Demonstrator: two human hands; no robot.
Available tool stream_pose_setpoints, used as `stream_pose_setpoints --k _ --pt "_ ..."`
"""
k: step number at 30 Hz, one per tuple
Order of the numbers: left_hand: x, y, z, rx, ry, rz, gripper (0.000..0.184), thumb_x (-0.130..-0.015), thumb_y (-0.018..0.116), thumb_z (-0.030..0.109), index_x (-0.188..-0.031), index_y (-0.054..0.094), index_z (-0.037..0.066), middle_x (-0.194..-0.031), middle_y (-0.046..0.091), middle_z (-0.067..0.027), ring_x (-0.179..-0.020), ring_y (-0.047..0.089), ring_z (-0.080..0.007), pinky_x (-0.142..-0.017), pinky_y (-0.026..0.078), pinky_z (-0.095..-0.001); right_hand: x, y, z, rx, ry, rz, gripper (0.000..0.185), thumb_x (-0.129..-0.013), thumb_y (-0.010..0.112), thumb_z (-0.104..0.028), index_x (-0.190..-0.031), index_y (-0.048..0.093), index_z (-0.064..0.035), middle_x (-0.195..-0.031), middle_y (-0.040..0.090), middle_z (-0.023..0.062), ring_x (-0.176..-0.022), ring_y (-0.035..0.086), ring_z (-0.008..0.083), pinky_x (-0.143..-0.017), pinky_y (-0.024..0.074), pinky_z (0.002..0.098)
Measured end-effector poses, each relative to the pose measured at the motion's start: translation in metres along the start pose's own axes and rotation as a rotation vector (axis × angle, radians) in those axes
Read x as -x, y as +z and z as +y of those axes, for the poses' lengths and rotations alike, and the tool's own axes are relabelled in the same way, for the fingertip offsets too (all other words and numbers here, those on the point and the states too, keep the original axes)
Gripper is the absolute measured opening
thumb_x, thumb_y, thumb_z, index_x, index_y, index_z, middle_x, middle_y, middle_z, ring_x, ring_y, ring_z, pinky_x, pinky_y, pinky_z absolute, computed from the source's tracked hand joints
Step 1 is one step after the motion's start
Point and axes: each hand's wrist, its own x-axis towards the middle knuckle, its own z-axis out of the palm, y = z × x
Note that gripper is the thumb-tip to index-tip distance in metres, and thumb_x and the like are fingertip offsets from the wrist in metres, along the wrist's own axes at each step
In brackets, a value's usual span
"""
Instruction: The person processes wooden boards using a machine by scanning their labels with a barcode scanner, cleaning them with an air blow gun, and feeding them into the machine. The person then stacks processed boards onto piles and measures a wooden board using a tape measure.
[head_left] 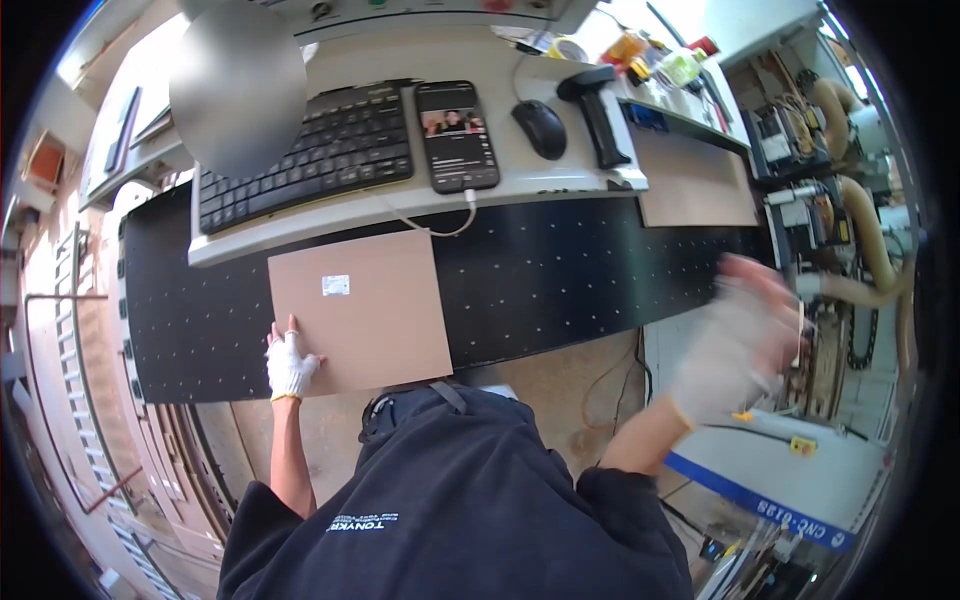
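Note:
A flat light-brown board (385,325) with a small white label (336,285) lies on the black perforated table (560,270), in front of my body. My left hand (290,366), in a white glove with bare fingertips, rests at the board's lower left edge. Its fingers are spread, and the thumb and forefinger lie on the board's top face. Off to the right, my right hand (735,340), gloved the same way, is raised near the machine and smeared by motion. Whether its fingers hold anything cannot be made out.
On the white shelf are a black keyboard (340,150), a phone (456,140) on a cable, a mouse (540,130) and a barcode scanner (598,115). Another brown board (695,185) lies at the far right. Machinery with hoses (860,240) stands at the right side.

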Motion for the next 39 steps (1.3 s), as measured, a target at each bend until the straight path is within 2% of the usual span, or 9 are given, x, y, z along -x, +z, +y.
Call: stream_pose_setpoints --k 3,5,8,14,17,24,30,36,39 --pt "0.002 0.013 0.009 -0.015 0.072 -0.063 0.124 -0.067 0.100 0.031 -0.173 0.037 0.019 -0.175 0.026 -0.0357 -0.159 0.033 -0.0560 -0.126 0.040 -0.0553 0.128 0.002 0.125 0.119 0.764 -0.551 0.032 -0.113 0.063 -0.028 -0.106 0.078 -0.0014 -0.098 0.078 0.0073 -0.095 0.071 0.0164 -0.090 0.0560 0.0330" --pt "0.002 0.016 0.025 -0.013 0.081 -0.064 0.128 -0.065 0.102 0.031 -0.173 0.035 0.018 -0.175 0.025 -0.0372 -0.159 0.032 -0.0565 -0.126 0.040 -0.0553 0.246 -0.032 0.214 0.261 0.942 -0.828 0.036 -0.108 0.064 -0.036 -0.106 0.079 -0.0028 -0.105 0.080 0.0217 -0.106 0.077 0.0380 -0.096 0.0574 0.0428" --pt "0.008 0.024 0.072 -0.052 0.157 -0.102 0.129 -0.064 0.102 0.032 -0.173 0.035 0.017 -0.175 0.025 -0.0374 -0.159 0.031 -0.0573 -0.126 0.041 -0.0557 0.275 -0.052 0.198 0.751 0.917 -1.793 0.078 -0.107 0.050 -0.061 -0.157 0.057 -0.0022 -0.141 0.070 0.0283 -0.129 0.067 0.0469 -0.112 0.0511 0.0522" --pt "0.015 0.064 0.201 -0.142 0.400 -0.128 0.122 -0.068 0.100 0.036 -0.170 0.039 0.012 -0.172 0.028 -0.0405 -0.158 0.033 -0.0586 -0.126 0.040 -0.0554 0.324 -0.119 0.203 0.751 1.169 -1.182 0.074 -0.106 0.055 -0.058 -0.151 0.061 0.0005 -0.139 0.073 0.0241 -0.120 0.074 0.0411 -0.104 0.0574 0.0497" --pt "0.023 0.079 0.286 -0.236 0.493 -0.224 0.121 -0.072 0.097 0.043 -0.171 0.037 0.010 -0.172 0.026 -0.0416 -0.158 0.032 -0.0586 -0.128 0.038 -0.0545 0.341 -0.190 0.251 -0.058 1.689 -0.444 0.044 -0.104 0.076 -0.038 -0.127 0.070 -0.0008 -0.108 0.077 0.0096 -0.081 0.074 0.0171 -0.067 0.0606 0.0327" --pt "0.089 0.152 0.477 -0.455 0.776 -0.296 0.118 -0.076 0.092 0.055 -0.169 0.039 0.006 -0.123 0.068 -0.0298 -0.112 0.070 -0.0437 -0.093 0.060 -0.0505 0.371 -0.341 0.361 -0.520 1.741 0.601 0.042 -0.100 0.082 -0.043 -0.120 0.068 -0.0090 -0.110 0.074 0.0115 -0.096 0.073 0.0248 -0.079 0.0602 0.0424" --pt "0.174 0.237 0.621 -0.306 0.875 -0.417 0.118 -0.083 0.087 0.049 -0.172 0.025 0.002 -0.122 0.073 -0.0338 -0.107 0.076 -0.0470 -0.091 0.061 -0.0516 0.311 -0.383 0.420 -0.677 1.660 0.489 0.029 -0.105 0.076 -0.032 -0.123 0.067 -0.0106 -0.117 0.074 0.0110 -0.099 0.073 0.0280 -0.084 0.0618 0.0505" --pt "0.214 0.301 0.743 -0.313 0.916 -0.508 0.122 -0.088 0.082 0.050 -0.174 0.013 -0.003 -0.130 0.072 -0.0345 -0.112 0.075 -0.0464 -0.096 0.060 -0.0497 0.296 -0.412 0.486 -0.276 1.584 0.298 0.043 -0.100 0.077 -0.042 -0.088 0.071 -0.0011 -0.068 0.062 0.0059 -0.059 0.057 0.0190 -0.056 0.0469 0.0406" --pt "0.226 0.314 0.801 -0.319 0.934 -0.542 0.123 -0.089 0.081 0.050 -0.173 0.010 -0.005 -0.132 0.071 -0.0355 -0.112 0.075 -0.0466 -0.096 0.060 -0.0489 0.227 -0.453 0.486 -0.211 1.602 0.266 0.048 -0.099 0.077 -0.046 -0.088 0.070 0.0004 -0.071 0.063 0.0063 -0.059 0.056 0.0186 -0.056 0.0464 0.0411"
